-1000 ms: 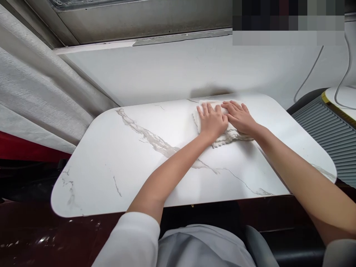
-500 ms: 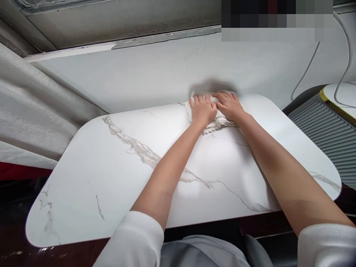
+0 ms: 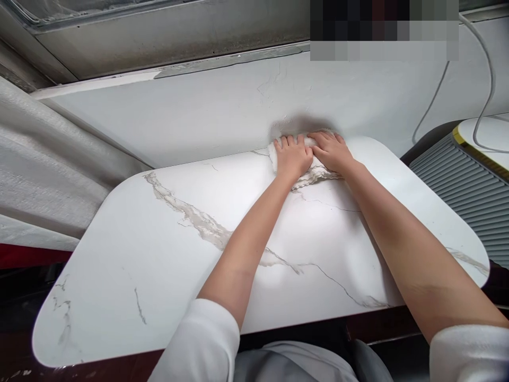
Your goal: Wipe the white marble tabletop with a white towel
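Observation:
A white cloth (image 3: 314,173) lies bunched at the far edge of a white marble-look table (image 3: 159,254), against the wall. My left hand (image 3: 293,156) presses flat on the cloth's left part, fingers stretched out and close together. My right hand (image 3: 332,151) lies flat on the cloth beside it, fingers extended, touching the left hand. Most of the cloth is hidden under both palms; only its frayed near edge and left end show.
A white wall (image 3: 222,106) rises right behind the table. A grey curtain (image 3: 43,164) hangs at the left. At the right stands a ribbed grey unit (image 3: 469,196) with a white gold-rimmed top (image 3: 485,135) and thin cables (image 3: 437,90). Dark red floor lies below.
Both hands have pushed the cloth away from me across the table to its far edge by the wall. The cloth is now more bunched under the palms.

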Available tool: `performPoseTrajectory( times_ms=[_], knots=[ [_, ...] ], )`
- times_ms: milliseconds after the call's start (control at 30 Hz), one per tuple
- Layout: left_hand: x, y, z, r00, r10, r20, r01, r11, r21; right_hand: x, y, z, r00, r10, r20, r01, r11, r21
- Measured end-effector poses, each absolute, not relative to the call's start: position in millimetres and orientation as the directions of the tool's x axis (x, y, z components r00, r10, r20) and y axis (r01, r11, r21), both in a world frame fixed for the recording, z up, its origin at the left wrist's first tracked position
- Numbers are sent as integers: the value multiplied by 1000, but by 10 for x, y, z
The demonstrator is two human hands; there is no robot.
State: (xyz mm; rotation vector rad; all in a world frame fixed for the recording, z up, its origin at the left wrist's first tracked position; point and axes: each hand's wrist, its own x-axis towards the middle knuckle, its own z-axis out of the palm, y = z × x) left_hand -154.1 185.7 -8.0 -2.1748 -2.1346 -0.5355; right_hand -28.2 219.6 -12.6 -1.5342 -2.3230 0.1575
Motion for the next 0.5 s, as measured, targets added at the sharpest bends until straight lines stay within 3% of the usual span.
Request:
performPoseTrajectory(
  times_ms=[500],
  knots=[
    [-887, 1373, -43, 101, 971, 215, 978, -137, 159, 443, 1706, -145, -346, 892, 290, 861, 425, -280]
  ],
)
